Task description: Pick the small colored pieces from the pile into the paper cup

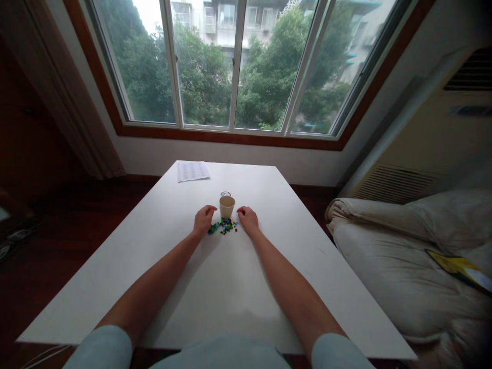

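Observation:
A tan paper cup stands upright on the white table. Right in front of it lies a loose pile of tiny coloured pieces, mostly green and blue with some red, too small to tell their exact kind. My left hand rests just left of the cup, its fingertips drawn together close to the wall. On the other side, my right hand has its fingers curled and pressed together, slightly apart from the cup. Whatever either pinch may hold is too small to see.
Behind the cup lies a small thin ring-shaped item. Printed paper sheets lie at the far left corner of the table. A cream-covered sofa stands to the right, and a window is beyond the far edge.

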`<state>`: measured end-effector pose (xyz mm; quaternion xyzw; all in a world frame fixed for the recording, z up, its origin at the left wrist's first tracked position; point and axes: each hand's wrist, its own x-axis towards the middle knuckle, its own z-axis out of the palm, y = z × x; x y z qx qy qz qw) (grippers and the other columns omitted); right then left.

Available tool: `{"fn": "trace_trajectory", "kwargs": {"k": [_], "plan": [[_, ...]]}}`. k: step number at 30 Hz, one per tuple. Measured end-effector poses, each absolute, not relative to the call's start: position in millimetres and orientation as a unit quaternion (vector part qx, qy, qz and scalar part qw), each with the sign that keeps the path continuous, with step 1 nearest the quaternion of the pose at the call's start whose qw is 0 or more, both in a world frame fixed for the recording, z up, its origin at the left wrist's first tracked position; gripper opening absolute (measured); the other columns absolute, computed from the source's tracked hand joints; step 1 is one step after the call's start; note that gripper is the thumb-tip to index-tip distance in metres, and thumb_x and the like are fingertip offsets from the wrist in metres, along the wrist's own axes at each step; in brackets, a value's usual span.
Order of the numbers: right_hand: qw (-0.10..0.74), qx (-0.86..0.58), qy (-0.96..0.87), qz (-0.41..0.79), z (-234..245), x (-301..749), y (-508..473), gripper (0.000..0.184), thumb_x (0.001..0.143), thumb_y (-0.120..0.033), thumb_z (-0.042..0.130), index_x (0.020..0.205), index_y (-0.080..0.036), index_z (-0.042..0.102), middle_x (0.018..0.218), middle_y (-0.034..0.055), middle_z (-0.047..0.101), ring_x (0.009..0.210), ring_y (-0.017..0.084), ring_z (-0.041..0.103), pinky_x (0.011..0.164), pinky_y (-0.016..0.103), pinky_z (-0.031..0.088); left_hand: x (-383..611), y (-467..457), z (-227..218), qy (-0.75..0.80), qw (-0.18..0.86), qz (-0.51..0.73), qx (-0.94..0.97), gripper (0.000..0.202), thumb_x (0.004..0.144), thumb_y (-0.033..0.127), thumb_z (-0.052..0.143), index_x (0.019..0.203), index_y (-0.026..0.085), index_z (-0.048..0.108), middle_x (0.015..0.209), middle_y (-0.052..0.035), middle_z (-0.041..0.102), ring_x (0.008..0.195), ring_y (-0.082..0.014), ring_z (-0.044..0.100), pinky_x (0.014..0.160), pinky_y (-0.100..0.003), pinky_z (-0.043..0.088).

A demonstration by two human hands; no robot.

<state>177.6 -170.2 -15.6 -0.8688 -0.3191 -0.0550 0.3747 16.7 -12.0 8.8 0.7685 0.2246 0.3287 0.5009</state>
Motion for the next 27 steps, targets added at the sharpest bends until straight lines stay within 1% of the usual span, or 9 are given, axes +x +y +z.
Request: {"fn": "trace_trajectory", "kwargs": {"k": [3, 5, 7, 9, 13, 15, 19, 23, 27], "plan": [[0.375, -0.868, -0.320, -0.054, -15, 177, -170, 0.021, 0.087, -0.016, 0.052, 0.094, -0.021, 0.072, 0.096, 0.0031, 0.068, 0.088, 0.015, 0.059, 0.081, 0.025, 0.043, 23, -3, 7, 0.303, 0.701, 0.307, 0.568, 0.014, 0.083, 0.023, 0.057, 0.089, 0.015, 0.066, 0.067, 0.0012, 0.055, 0.058, -0.0089, 0.052, 0.056, -0.020, 0.045], [0.375, -0.869, -0.319, -0.051, -15, 177, -170, 0.022, 0.087, -0.016, 0.052, 0.094, -0.021, 0.072, 0.096, 0.0031, 0.068, 0.088, 0.016, 0.059, 0.081, 0.025, 0.043, 25, 6, 9, 0.344, 0.774, 0.297, 0.440, 0.007, 0.080, 0.018, 0.058, 0.084, 0.014, 0.062, 0.065, 0.0009, 0.055, 0.057, -0.0077, 0.053, 0.054, -0.018, 0.046], [0.376, -0.870, -0.317, -0.047, -15, 177, -169, 0.022, 0.087, -0.016, 0.052, 0.093, -0.022, 0.072, 0.095, 0.0030, 0.068, 0.087, 0.016, 0.059, 0.081, 0.025, 0.043, 24, 14, 12, 0.359, 0.785, 0.294, 0.410, 0.003, 0.080, 0.014, 0.057, 0.081, 0.014, 0.059, 0.065, 0.0004, 0.055, 0.055, -0.0069, 0.053, 0.054, -0.018, 0.048], [0.378, -0.868, -0.318, -0.047, -16, 177, -170, 0.022, 0.086, -0.016, 0.052, 0.093, -0.021, 0.072, 0.094, 0.0031, 0.068, 0.087, 0.016, 0.059, 0.081, 0.026, 0.043, 22, 22, 15, 0.367, 0.786, 0.296, 0.399, 0.008, 0.080, 0.008, 0.055, 0.083, 0.015, 0.057, 0.066, 0.0002, 0.055, 0.056, -0.0072, 0.056, 0.058, -0.020, 0.053], [0.382, -0.864, -0.324, -0.053, -17, 178, -171, 0.022, 0.087, -0.016, 0.051, 0.093, -0.021, 0.072, 0.096, 0.0034, 0.068, 0.088, 0.016, 0.058, 0.083, 0.026, 0.043, 21, 28, 18, 0.368, 0.789, 0.304, 0.387, 0.023, 0.080, -0.003, 0.054, 0.092, 0.017, 0.054, 0.075, -0.0012, 0.058, 0.070, -0.0100, 0.064, 0.073, -0.026, 0.060], [0.383, -0.864, -0.323, -0.055, -17, 179, -171, 0.022, 0.087, -0.017, 0.051, 0.093, -0.021, 0.072, 0.096, 0.0034, 0.068, 0.088, 0.016, 0.058, 0.082, 0.026, 0.043, 22, 28, 19, 0.358, 0.798, 0.302, 0.378, 0.027, 0.081, -0.006, 0.053, 0.095, 0.017, 0.053, 0.078, -0.0018, 0.060, 0.075, -0.0104, 0.066, 0.077, -0.027, 0.061], [0.378, -0.868, -0.319, -0.052, -19, 180, -170, 0.022, 0.087, -0.017, 0.052, 0.093, -0.022, 0.072, 0.095, 0.0028, 0.068, 0.088, 0.015, 0.058, 0.080, 0.025, 0.042, 22, 22, 18, 0.329, 0.824, 0.291, 0.357, 0.026, 0.084, -0.009, 0.049, 0.089, 0.016, 0.052, 0.082, -0.0033, 0.062, 0.077, -0.0088, 0.067, 0.077, -0.023, 0.061], [0.380, -0.867, -0.319, -0.054, -20, 181, -169, 0.021, 0.087, -0.017, 0.052, 0.093, -0.021, 0.072, 0.095, 0.0029, 0.068, 0.087, 0.015, 0.058, 0.079, 0.024, 0.042, 21, 15, 19, 0.318, 0.830, 0.294, 0.352, 0.026, 0.084, -0.012, 0.048, 0.083, 0.014, 0.051, 0.084, -0.0053, 0.063, 0.078, -0.0093, 0.068, 0.079, -0.022, 0.061], [0.380, -0.866, -0.321, -0.054, -20, 181, -169, 0.020, 0.087, -0.017, 0.053, 0.093, -0.021, 0.072, 0.095, 0.0029, 0.068, 0.086, 0.015, 0.058, 0.079, 0.024, 0.042, 19, 11, 22, 0.314, 0.847, 0.300, 0.306, 0.025, 0.081, -0.011, 0.055, 0.084, 0.014, 0.053, 0.082, -0.0048, 0.064, 0.080, -0.0113, 0.069, 0.082, -0.024, 0.061]]}}
